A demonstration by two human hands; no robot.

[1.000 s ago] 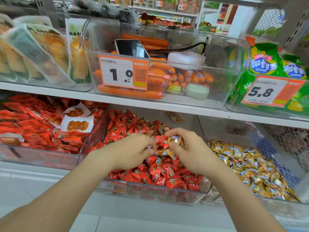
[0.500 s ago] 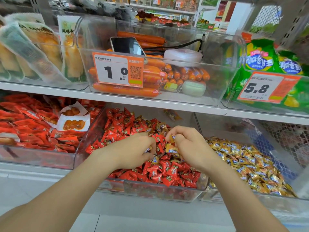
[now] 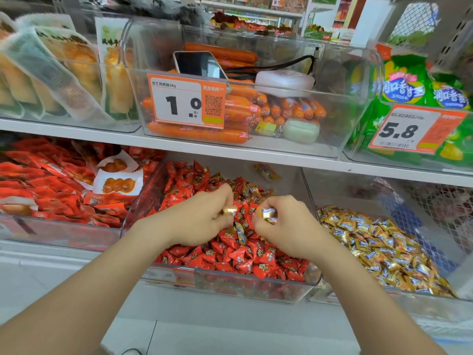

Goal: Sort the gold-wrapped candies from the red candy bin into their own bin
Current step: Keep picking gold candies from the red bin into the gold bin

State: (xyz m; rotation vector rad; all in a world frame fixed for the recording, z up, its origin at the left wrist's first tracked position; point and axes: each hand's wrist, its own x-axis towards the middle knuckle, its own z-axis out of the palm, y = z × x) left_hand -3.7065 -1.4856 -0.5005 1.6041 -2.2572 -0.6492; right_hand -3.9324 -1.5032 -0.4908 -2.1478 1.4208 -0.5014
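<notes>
Mid-sort. L hand (image 3: 202,221) pinches a gold candy (image 3: 228,209); R hand (image 3: 284,226) pinches another (image 3: 268,213), both over red bin (image 3: 230,285). Gold bin (image 3: 345,190) at 3 o'clock holds a big pile. Stray gold pcs (image 3: 253,193) left at 12 o'clock in red bin, so prob. not near done.

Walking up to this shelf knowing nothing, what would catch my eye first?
Two bare hands meet mid-picture over the red candy bin: the left hand and right hand each pinch a gold-wrapped candy. To its right glitters the gold candy bin, and above hangs an orange price tag reading 1.0.
</notes>
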